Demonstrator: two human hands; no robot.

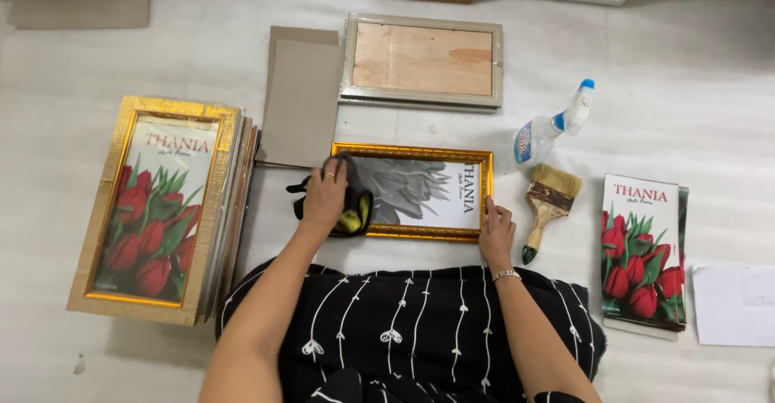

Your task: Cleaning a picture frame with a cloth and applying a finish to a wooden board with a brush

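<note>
1. The left hand [325, 197] lies flat, fingers together, pressing a dark cloth [355, 201] with a yellow patch onto the left end of a small gold picture frame [412, 192]. The hand covers most of the cloth, so its full shape cannot be made out.
2. The right hand [496, 229] rests on the frame's lower right corner, fingers bent down onto the moulding; it steadies the frame and holds nothing else.
3. The frame lies flat on the white floor covering [694, 88], just ahead of the person's lap, with a grey flower print showing inside. Its left end is hidden under the cloth and hand.
4. A paintbrush [547, 207] lies just to the right of the frame, with a spray bottle [553, 125] on its side just beyond the brush.
5. Toward the covering's right edge lies a stack of tulip prints [643, 250]; how many sheets cannot be told. White paper [735, 304] beside it is cut off by the picture's edge.
6. On the left, a stack of gold frames [157, 205] shows only its top one fully.
7. Behind the small frame lie a face-down frame [422, 60] with a wooden back and grey cardboard sheets [303, 96].
8. Along the far edge, more frames and a box are cut off.
</note>
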